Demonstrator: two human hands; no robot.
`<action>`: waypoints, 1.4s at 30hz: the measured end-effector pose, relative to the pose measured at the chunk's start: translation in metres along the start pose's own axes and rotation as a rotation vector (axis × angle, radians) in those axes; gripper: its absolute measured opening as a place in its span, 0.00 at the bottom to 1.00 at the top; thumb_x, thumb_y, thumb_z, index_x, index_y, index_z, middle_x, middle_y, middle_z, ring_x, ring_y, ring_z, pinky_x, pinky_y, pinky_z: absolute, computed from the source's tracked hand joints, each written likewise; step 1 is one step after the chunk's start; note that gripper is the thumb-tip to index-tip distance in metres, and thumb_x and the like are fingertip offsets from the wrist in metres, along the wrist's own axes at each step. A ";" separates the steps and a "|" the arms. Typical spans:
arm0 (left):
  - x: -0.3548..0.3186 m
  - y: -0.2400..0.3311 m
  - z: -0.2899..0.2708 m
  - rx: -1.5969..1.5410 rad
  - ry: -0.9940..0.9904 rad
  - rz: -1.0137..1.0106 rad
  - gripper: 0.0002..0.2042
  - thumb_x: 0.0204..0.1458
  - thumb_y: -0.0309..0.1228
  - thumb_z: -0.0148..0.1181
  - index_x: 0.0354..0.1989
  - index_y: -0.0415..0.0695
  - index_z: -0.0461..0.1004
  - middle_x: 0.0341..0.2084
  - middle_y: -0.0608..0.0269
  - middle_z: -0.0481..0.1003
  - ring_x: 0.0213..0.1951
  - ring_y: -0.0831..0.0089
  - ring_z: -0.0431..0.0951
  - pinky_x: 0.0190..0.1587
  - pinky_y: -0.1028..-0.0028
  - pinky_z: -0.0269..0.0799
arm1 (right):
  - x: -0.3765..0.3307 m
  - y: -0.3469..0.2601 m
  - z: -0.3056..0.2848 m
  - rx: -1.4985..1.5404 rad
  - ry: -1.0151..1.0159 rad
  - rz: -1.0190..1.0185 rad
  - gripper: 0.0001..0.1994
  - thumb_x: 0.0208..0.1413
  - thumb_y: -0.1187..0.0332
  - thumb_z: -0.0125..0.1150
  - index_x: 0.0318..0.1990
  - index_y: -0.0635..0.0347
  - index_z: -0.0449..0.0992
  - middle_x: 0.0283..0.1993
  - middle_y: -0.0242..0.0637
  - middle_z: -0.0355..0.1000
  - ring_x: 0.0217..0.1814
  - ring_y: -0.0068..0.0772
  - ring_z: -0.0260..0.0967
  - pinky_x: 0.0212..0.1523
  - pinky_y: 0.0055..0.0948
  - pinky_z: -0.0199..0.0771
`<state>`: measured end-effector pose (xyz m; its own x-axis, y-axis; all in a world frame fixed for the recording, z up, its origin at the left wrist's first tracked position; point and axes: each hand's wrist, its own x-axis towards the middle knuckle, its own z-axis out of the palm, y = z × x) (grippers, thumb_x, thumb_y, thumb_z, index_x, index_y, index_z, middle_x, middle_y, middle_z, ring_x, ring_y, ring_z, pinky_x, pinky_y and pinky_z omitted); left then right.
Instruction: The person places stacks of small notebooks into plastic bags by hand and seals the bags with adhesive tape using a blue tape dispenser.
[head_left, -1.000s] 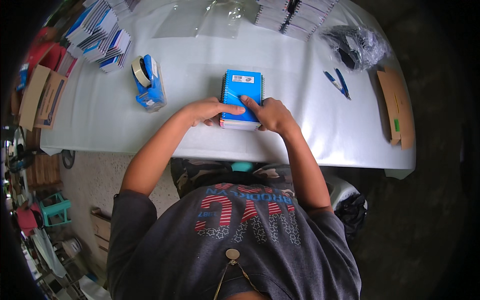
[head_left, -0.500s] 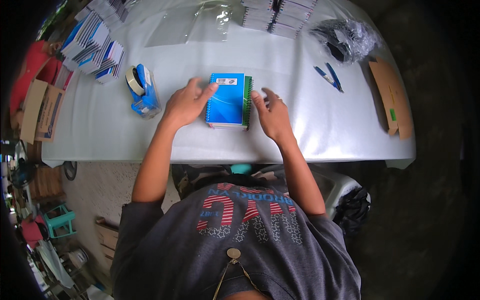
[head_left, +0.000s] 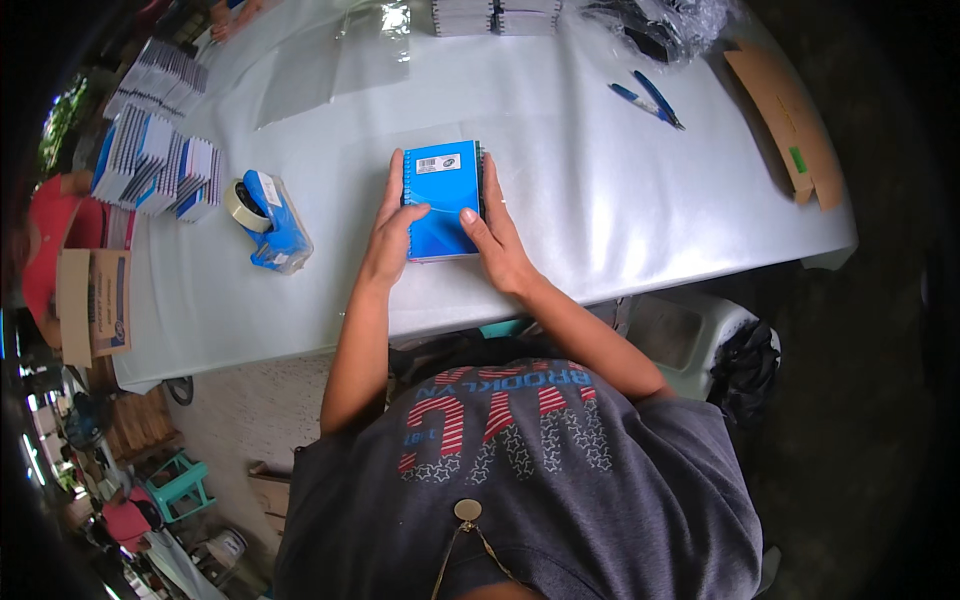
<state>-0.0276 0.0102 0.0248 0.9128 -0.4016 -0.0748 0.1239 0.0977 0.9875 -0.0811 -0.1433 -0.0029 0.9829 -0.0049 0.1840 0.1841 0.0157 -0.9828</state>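
A small stack of spiral notebooks (head_left: pixel 440 185) with a blue cover on top and a white label near its upper edge sits in front of me on the table. My left hand (head_left: pixel 390 225) grips its left side along the wire coil, thumb resting on the cover. From the right, my right hand (head_left: pixel 498 230) presses against the other edge, its thumb also on the cover. Both hands are closed round the stack, which hides most of the lower notebooks. Left of them stands a blue tape dispenser (head_left: pixel 280 225) with a roll of tape.
Stacked notebooks (head_left: pixel 160 160) stand at the far left, and more notebooks (head_left: pixel 495 18) at the back. Clear plastic sheets (head_left: pixel 335 60) lie behind my hands. To the right are blue-handled snips (head_left: pixel 650 100), crumpled plastic (head_left: pixel 660 25) and a cardboard piece (head_left: pixel 785 125). A person in red (head_left: pixel 60 230) is beside an open carton (head_left: pixel 95 300).
My hands have closed in from both sides onto the notebook stack, whose edges now look squared up. My view has turned, so the table appears tilted.
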 end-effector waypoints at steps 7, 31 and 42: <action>-0.002 -0.002 0.008 -0.234 0.041 -0.008 0.36 0.51 0.28 0.42 0.69 0.44 0.36 0.65 0.52 0.49 0.63 0.64 0.54 0.63 0.70 0.52 | 0.002 0.005 -0.006 -0.100 -0.007 -0.042 0.45 0.55 0.59 0.56 0.68 0.64 0.30 0.73 0.52 0.31 0.75 0.43 0.29 0.70 0.35 0.31; -0.005 -0.014 0.020 -0.190 0.059 0.113 0.34 0.54 0.33 0.39 0.69 0.42 0.36 0.68 0.55 0.44 0.67 0.65 0.48 0.66 0.67 0.45 | 0.005 -0.008 -0.026 0.021 -0.074 0.018 0.47 0.54 0.53 0.56 0.68 0.66 0.30 0.72 0.53 0.30 0.75 0.47 0.25 0.71 0.37 0.29; -0.004 -0.012 0.024 -0.140 0.073 0.098 0.35 0.52 0.30 0.41 0.69 0.39 0.35 0.66 0.51 0.47 0.65 0.64 0.51 0.65 0.69 0.47 | 0.006 -0.002 -0.024 -0.151 -0.110 -0.050 0.47 0.53 0.58 0.58 0.68 0.65 0.30 0.72 0.54 0.28 0.75 0.48 0.22 0.71 0.37 0.28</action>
<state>-0.0419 -0.0109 0.0163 0.9482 -0.3175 0.0060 0.0812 0.2608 0.9620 -0.0756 -0.1673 -0.0002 0.9683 0.1073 0.2256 0.2387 -0.1320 -0.9621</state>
